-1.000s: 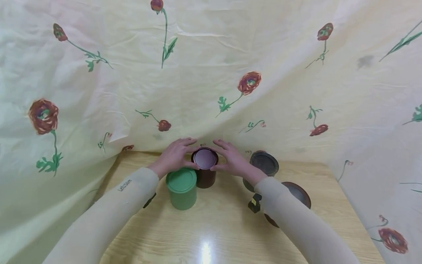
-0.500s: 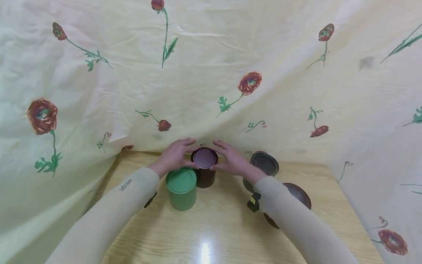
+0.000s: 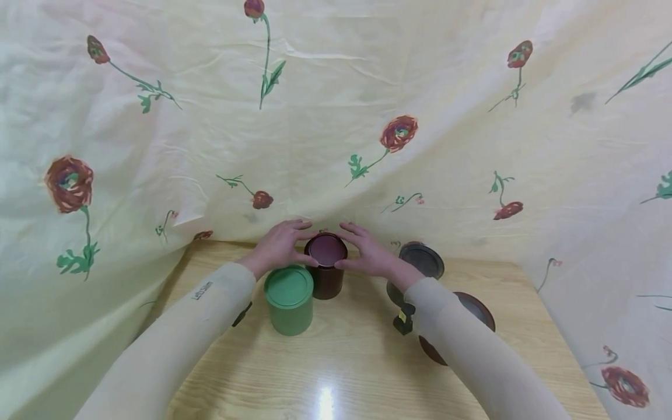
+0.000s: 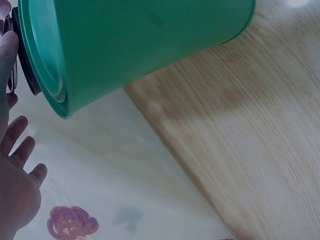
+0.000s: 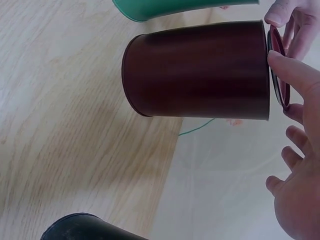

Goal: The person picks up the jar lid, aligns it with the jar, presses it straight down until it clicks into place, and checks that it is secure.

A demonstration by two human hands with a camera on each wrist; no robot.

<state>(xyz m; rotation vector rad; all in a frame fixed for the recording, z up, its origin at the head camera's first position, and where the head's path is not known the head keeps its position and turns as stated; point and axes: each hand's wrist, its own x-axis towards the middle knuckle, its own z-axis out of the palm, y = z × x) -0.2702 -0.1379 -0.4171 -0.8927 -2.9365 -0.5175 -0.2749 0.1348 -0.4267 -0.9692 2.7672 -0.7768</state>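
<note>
A dark red canister (image 3: 328, 284) stands upright at the back of the table, its round lid (image 3: 326, 249) over its mouth. My left hand (image 3: 275, 248) pinches the lid's edge from the left and my right hand (image 3: 371, 254) from the right, thumbs at the near side. In the right wrist view the lid (image 5: 281, 75) sits slightly tilted against the canister's rim, with a narrow gap along part of it. A green canister (image 3: 291, 306) with a green top stands just in front of my left hand. In the left wrist view, the green canister (image 4: 150, 40) hides most of the red one.
A black canister (image 3: 422, 261) stands behind my right forearm. Nearer me, a brown-rimmed round item (image 3: 480, 309) is partly hidden by my right sleeve (image 3: 462, 338). A flowered cloth (image 3: 315, 146) hangs close behind the wooden table (image 3: 341, 356) and along its sides.
The lid between my hands has tilted slightly, and its top looks darker than before. Both hands stay nearly in place, and the canisters have not moved.
</note>
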